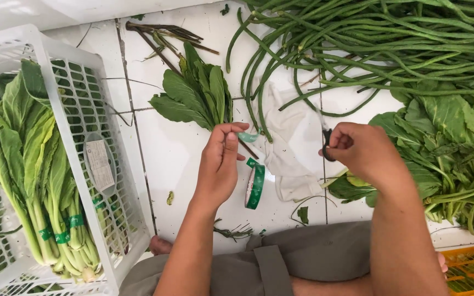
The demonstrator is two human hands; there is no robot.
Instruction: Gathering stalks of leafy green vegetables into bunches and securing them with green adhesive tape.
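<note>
Tape [248,137], green and thin, is stretching from my left hand [220,164], pinched just beside the spinach bunch [196,96]. It looks light, sticky, easily twisting. My right hand [360,151] is gripping scissors [327,145].

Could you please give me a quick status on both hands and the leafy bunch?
Left hand grips small green leafy bunch by stems. Right hand holds black-handled scissors. Green tape roll lies on white tiled floor.
</note>
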